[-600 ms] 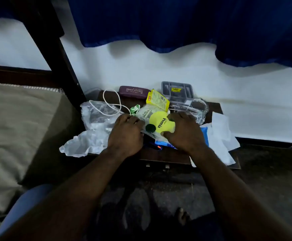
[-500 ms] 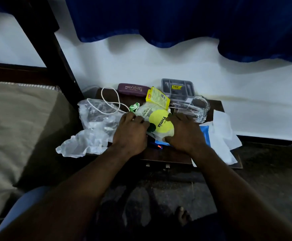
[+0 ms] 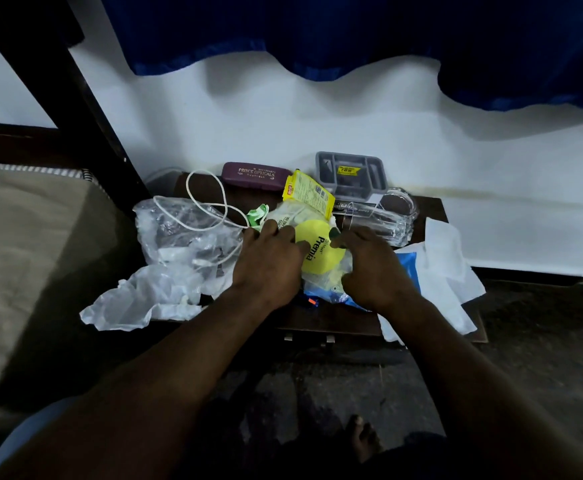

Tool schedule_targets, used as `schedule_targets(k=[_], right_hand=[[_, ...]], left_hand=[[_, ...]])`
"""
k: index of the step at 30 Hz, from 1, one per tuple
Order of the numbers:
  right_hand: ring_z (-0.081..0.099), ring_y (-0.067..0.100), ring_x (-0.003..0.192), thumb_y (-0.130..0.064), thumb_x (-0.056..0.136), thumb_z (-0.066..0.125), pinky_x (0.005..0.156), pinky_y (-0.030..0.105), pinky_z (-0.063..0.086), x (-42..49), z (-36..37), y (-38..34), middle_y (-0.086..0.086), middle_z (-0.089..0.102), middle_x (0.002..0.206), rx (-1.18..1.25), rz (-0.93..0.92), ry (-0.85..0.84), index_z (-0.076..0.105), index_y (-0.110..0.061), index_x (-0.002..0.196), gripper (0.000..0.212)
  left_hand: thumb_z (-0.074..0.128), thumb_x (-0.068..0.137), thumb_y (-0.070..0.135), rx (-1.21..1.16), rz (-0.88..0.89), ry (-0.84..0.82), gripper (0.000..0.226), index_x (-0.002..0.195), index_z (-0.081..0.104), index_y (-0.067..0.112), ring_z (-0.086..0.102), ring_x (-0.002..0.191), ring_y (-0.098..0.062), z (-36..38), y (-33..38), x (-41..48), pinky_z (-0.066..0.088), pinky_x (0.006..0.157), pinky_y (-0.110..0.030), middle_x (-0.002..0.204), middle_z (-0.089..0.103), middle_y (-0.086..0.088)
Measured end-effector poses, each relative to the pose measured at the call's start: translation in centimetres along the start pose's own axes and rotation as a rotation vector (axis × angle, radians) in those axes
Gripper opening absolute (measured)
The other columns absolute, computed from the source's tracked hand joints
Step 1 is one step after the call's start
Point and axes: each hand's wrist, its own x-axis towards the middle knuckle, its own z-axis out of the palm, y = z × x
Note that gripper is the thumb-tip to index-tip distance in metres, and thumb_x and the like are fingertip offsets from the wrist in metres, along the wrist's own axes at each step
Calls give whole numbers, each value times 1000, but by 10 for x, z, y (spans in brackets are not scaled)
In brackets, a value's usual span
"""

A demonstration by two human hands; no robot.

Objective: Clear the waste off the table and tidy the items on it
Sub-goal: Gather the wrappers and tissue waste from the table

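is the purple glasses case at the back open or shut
Shut: the purple glasses case lies flat by the wall, lid down, its printed top unbroken.

hidden: Premia packet (image 3: 319, 252) edges, under both hands | unreadable: grey tray (image 3: 350, 173) sticker

Dark blue curtain (image 3: 352, 36) hangs along the top, its wavy hem over a white wall (image 3: 283, 126). Dark bed post (image 3: 85, 109) slants at left, beside a tan mattress (image 3: 23, 254). Dark floor (image 3: 543, 341) below; bare toes (image 3: 363, 434) near the bottom edge.
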Motion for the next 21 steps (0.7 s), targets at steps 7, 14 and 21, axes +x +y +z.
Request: schedule_targets(k=[7,14,21], right_hand=[[58,32,123,-2,70,77,99,35,50,0,8,2,5,50,145,26,83,35,63,-23,131,66],[65,10,100,4,70,72,80,11,43,7,6,-2,-9,71,109,373,178,204,71,-29,99,45],[69,9,99,5,74,68,86,23,51,8,-6,10,-7,75,107,436,180,237,73,-20,106,41]], left_hand=[[70,75,63,-159,33,-74,65,133,57,36,41,125,-30,6,-1,4,37,99,-49,133,53,2],[67,63,80,-70,93,-86,97,145,44,33,43,123,-31,15,22,1,38,94,-48,133,54,0],[58,85,48,-59,141,49,47,129,62,32,49,118,-30,12,28,6,38,92,-44,122,64,2]])
